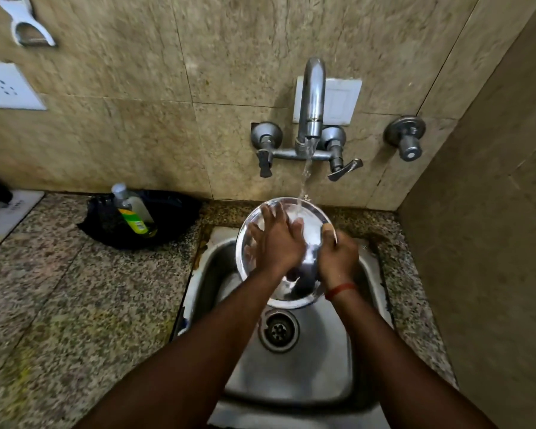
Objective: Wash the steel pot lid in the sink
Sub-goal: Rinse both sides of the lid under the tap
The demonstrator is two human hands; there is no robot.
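Lid (304,289) held tilted over the sink (291,373), under the tap (312,97) stream. Right hand (338,258) clamped on the lid's right rim; left hand (276,239) flat, fingers spread, pressed on the wet face. Judgement: rinse-and-rub step. Sweep the palm rim to centre, turn the lid under the flow (wet steel likely slips), keep it low to limit splash.
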